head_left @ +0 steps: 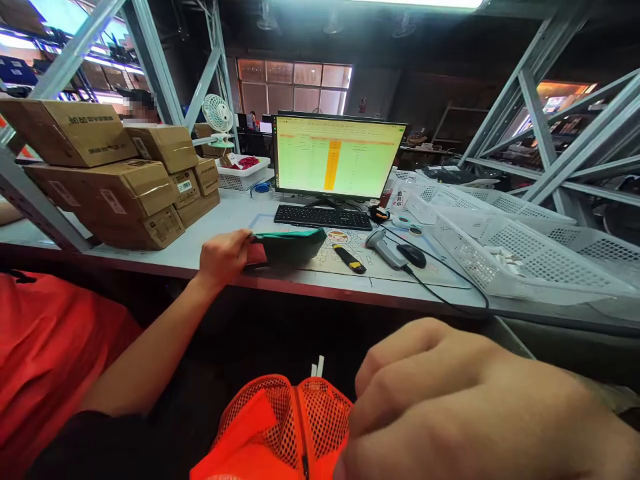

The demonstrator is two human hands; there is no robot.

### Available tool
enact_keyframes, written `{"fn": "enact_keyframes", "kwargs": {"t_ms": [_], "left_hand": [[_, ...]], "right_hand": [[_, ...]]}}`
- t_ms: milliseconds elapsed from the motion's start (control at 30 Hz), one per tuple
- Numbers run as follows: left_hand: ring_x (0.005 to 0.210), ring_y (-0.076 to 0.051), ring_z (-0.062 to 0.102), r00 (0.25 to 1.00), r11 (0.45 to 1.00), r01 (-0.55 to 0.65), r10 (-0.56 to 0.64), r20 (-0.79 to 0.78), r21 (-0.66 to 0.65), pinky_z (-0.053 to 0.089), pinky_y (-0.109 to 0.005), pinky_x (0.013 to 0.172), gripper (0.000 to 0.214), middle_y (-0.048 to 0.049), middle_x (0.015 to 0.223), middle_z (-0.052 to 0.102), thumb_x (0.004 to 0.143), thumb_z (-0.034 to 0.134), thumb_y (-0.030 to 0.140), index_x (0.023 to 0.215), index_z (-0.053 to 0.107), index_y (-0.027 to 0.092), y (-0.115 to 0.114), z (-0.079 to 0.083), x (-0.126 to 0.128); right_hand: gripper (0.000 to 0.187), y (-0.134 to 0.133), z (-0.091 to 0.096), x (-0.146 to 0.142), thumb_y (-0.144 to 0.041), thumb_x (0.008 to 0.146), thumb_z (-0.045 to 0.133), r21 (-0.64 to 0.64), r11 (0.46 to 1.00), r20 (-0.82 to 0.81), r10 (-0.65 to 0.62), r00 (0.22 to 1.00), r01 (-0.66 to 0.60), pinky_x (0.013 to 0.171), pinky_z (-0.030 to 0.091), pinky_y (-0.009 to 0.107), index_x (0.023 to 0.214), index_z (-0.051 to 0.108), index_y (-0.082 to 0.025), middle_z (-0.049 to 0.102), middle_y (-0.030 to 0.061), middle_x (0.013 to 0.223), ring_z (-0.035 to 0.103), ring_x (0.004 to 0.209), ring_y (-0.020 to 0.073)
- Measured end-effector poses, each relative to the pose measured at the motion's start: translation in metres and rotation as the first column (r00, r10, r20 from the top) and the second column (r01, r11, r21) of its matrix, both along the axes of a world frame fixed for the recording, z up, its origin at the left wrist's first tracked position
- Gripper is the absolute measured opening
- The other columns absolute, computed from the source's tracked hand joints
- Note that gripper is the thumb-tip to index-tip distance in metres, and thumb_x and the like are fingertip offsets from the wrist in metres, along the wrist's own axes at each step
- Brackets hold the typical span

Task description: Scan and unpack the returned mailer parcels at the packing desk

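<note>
My left hand [223, 257] reaches out over the table edge and grips one end of a flat dark green pouch [290, 245] with a red patch by my fingers; the pouch rests on the desk mat in front of the keyboard [323, 217]. My right hand [480, 403] is close to the camera at the lower right, fingers curled into a loose fist, resting at the edge of an orange mesh bag [280, 433] in my lap. Whether those fingers pinch the mesh is hidden.
A monitor [337, 157] showing a green spreadsheet stands behind the keyboard. A handheld scanner [385, 249], mouse [411, 255] and yellow-black marker [350, 259] lie right of the pouch. Stacked cardboard boxes [115, 180] fill the left, white plastic baskets [505, 250] the right. A person sits behind the boxes.
</note>
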State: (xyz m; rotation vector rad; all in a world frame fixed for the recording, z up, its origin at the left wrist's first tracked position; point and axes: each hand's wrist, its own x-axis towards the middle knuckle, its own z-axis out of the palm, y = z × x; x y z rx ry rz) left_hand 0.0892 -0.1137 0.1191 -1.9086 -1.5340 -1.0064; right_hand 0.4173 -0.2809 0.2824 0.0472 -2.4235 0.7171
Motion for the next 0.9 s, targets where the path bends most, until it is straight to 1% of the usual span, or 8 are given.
{"fn": "enact_keyframes", "kwargs": {"t_ms": [100, 200, 333, 400, 500, 567, 733, 900], "left_hand": [[0.078, -0.025, 0.071, 0.994, 0.993, -0.085, 0.09, 0.066, -0.076, 0.04, -0.031, 0.068, 0.028, -0.0086, 0.084, 0.076, 0.103, 0.049, 0.034, 0.11, 0.073, 0.021, 0.009, 0.019, 0.009], [0.087, -0.028, 0.072, 0.981, 0.968, -0.126, 0.154, 0.118, -0.217, 0.041, -0.032, 0.07, 0.032, -0.009, 0.094, 0.078, 0.105, 0.045, 0.036, 0.117, 0.071, 0.023, 0.027, 0.028, 0.018], [0.105, -0.03, 0.072, 0.979, 0.889, -0.074, 0.151, 0.137, -0.452, 0.047, -0.033, 0.08, 0.038, -0.0126, 0.113, 0.078, 0.107, 0.042, 0.041, 0.125, 0.07, 0.023, 0.071, 0.024, 0.024], [0.111, -0.03, 0.071, 0.982, 0.849, -0.041, 0.133, 0.137, -0.527, 0.049, -0.033, 0.085, 0.038, -0.0139, 0.121, 0.077, 0.107, 0.042, 0.04, 0.125, 0.07, 0.022, 0.098, 0.017, 0.026], [0.113, -0.029, 0.071, 0.985, 0.821, -0.014, 0.109, 0.132, -0.571, 0.05, -0.033, 0.088, 0.035, -0.0134, 0.123, 0.077, 0.106, 0.046, 0.038, 0.121, 0.073, 0.023, 0.138, 0.007, 0.029], [0.111, -0.03, 0.072, 0.987, 0.807, 0.002, 0.093, 0.13, -0.59, 0.051, -0.034, 0.089, 0.032, -0.0137, 0.12, 0.077, 0.105, 0.049, 0.037, 0.118, 0.075, 0.023, 0.161, 0.001, 0.032], [0.113, -0.03, 0.071, 0.987, 0.795, 0.069, 0.035, 0.158, -0.603, 0.052, -0.037, 0.096, 0.033, -0.0145, 0.119, 0.077, 0.105, 0.048, 0.034, 0.122, 0.073, 0.02, 0.192, -0.016, 0.039], [0.131, -0.027, 0.063, 0.98, 0.789, 0.151, -0.041, 0.194, -0.596, 0.046, -0.036, 0.113, 0.037, -0.0143, 0.14, 0.068, 0.105, 0.051, 0.032, 0.135, 0.065, 0.016, 0.155, -0.038, 0.037]], "right_hand": [[0.045, -0.01, -0.013, 0.006, -0.048, 0.087, 0.08, 0.008, 0.992, 0.027, -0.13, 0.991, 0.13, 0.073, 0.067, 0.027, 0.131, 0.074, -0.045, 0.079, -0.006, 0.095, 0.076, 0.083, 0.021], [0.046, -0.001, -0.032, 0.014, -0.033, 0.092, 0.073, 0.034, 0.907, -0.004, -0.421, 0.907, 0.42, 0.072, 0.066, 0.028, 0.136, 0.069, -0.048, 0.079, -0.0057, 0.101, 0.075, 0.087, 0.0198], [0.057, 0.09, -0.073, 0.033, -0.024, 0.098, 0.062, 0.034, 0.818, -0.179, -0.561, 0.809, 0.575, 0.082, 0.064, 0.032, 0.155, 0.054, -0.033, 0.078, 0.0018, 0.105, 0.074, 0.087, 0.0174], [0.05, 0.154, -0.104, 0.045, -0.028, 0.099, 0.06, -0.029, 0.665, -0.112, -0.744, 0.659, 0.746, 0.084, 0.062, 0.035, 0.149, 0.059, -0.025, 0.076, 0.0043, 0.105, 0.073, 0.086, 0.0183], [0.046, 0.231, -0.152, 0.058, -0.027, 0.097, 0.059, 0.076, 0.332, 0.209, -0.927, 0.311, 0.94, 0.093, 0.059, 0.041, 0.14, 0.065, -0.014, 0.075, 0.0144, 0.118, 0.073, 0.098, 0.0253], [0.05, 0.257, -0.178, 0.061, -0.03, 0.098, 0.06, 0.227, 0.236, 0.372, -0.918, 0.139, 0.945, 0.105, 0.053, 0.044, 0.143, 0.063, -0.009, 0.069, 0.0207, 0.135, 0.068, 0.12, 0.0316], [0.055, 0.267, -0.207, 0.055, -0.038, 0.104, 0.056, 0.469, 0.248, 0.493, -0.87, -0.017, 0.848, 0.107, 0.048, 0.043, 0.151, 0.056, -0.009, 0.063, 0.0223, 0.141, 0.06, 0.13, 0.0357], [0.047, 0.282, -0.212, 0.056, -0.027, 0.106, 0.041, 0.513, 0.242, 0.46, -0.888, -0.026, 0.824, 0.097, 0.052, 0.042, 0.145, 0.061, -0.01, 0.068, 0.0227, 0.129, 0.067, 0.117, 0.0336]]}}
